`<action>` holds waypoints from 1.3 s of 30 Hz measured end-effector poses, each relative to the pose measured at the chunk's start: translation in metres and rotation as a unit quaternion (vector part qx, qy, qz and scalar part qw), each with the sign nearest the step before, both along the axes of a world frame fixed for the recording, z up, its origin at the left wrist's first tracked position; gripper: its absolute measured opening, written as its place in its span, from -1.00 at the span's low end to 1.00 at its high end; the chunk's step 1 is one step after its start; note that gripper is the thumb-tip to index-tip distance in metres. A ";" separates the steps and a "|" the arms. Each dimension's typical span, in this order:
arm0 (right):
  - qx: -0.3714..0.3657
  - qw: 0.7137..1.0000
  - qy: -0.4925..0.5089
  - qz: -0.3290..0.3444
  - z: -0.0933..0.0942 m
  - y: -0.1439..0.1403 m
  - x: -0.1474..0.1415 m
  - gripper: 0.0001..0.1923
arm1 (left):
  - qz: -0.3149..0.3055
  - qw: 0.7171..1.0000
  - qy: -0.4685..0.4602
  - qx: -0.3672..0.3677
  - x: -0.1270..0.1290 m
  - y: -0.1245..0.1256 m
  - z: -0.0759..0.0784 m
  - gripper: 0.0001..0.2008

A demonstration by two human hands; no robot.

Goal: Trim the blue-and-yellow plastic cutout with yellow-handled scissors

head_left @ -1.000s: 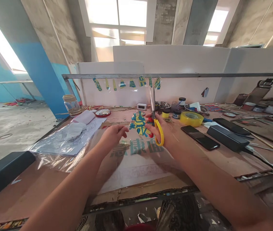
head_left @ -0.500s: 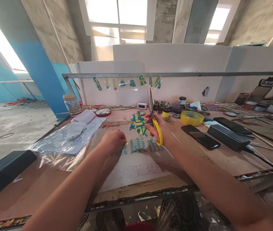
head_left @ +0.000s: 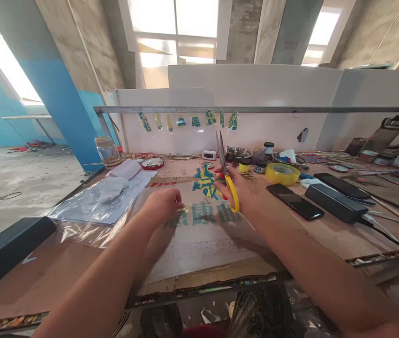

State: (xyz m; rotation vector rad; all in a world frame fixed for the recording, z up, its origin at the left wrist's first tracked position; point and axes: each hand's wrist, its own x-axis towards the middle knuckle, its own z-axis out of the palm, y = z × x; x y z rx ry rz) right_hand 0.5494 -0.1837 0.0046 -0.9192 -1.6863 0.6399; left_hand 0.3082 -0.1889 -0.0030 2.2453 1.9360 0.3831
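Note:
My right hand (head_left: pixel 236 185) holds scissors (head_left: pixel 232 192) by their yellow and red handles, blades pointing up and slightly parted. Its fingertips are beside a blue and yellow patterned cutout (head_left: pixel 203 180); whether they touch it I cannot tell. My left hand (head_left: pixel 162 204) hovers low over a pale sheet (head_left: pixel 174 253), with thumb and fingers drawn together. Close to those fingertips is a small, shiny yellowish piece (head_left: pixel 184 210), too small to name. Large green characters (head_left: pixel 201 213) show on the sheet between and below my hands.
Several blue and yellow cutouts (head_left: pixel 181 121) hang from a metal rail (head_left: pixel 273 110). On the right are a tape roll (head_left: pixel 282 174), a phone (head_left: pixel 295 201) and a black power adapter (head_left: pixel 336 202). Drawn papers (head_left: pixel 97 209) and a glass jar (head_left: pixel 107 152) stand left. Paint pots (head_left: pixel 244 165) sit behind.
The view has shifted slightly to the right across the scene. My left hand has drawn back a little to the left, its fingertips slightly farther from the yellowish piece. The right hand keeps the scissors.

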 end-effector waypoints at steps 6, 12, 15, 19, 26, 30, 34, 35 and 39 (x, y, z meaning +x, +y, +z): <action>-0.005 1.000 -0.019 -0.023 0.014 -0.012 0.003 -0.78 | 0.003 0.994 -0.097 0.051 0.003 -0.001 0.006 -0.74; -0.019 0.999 0.002 -0.035 0.014 -0.011 0.001 -0.76 | -0.032 0.978 -0.198 0.056 0.003 0.003 -0.001 -0.71; -0.010 0.999 -0.010 -0.033 0.015 -0.011 0.002 -0.76 | -0.040 0.963 -0.264 0.035 0.003 0.003 0.000 -0.68; -0.017 0.999 -0.021 -0.039 0.019 -0.015 0.004 -0.76 | -0.073 0.918 -0.388 -0.026 0.002 0.002 0.002 -0.66; -0.018 0.999 0.021 -0.034 0.015 -0.012 0.000 -0.78 | -0.074 0.889 -0.448 -0.057 0.004 -0.001 0.007 -0.66; -0.021 0.999 0.005 -0.036 0.013 -0.012 0.001 -0.77 | -0.062 0.909 -0.410 -0.041 0.006 -0.005 0.011 -0.61; 0.000 0.999 -0.009 -0.040 0.014 -0.014 0.003 -0.80 | -0.042 0.929 -0.367 -0.016 0.006 -0.005 0.010 -0.56; -0.001 0.999 -0.010 -0.039 0.014 -0.013 0.003 -0.79 | -0.037 0.933 -0.357 -0.015 0.005 -0.004 0.010 -0.55; -0.021 0.999 0.016 -0.036 0.008 -0.008 0.000 -0.76 | -0.066 0.928 -0.362 -0.054 0.006 -0.005 0.009 -0.62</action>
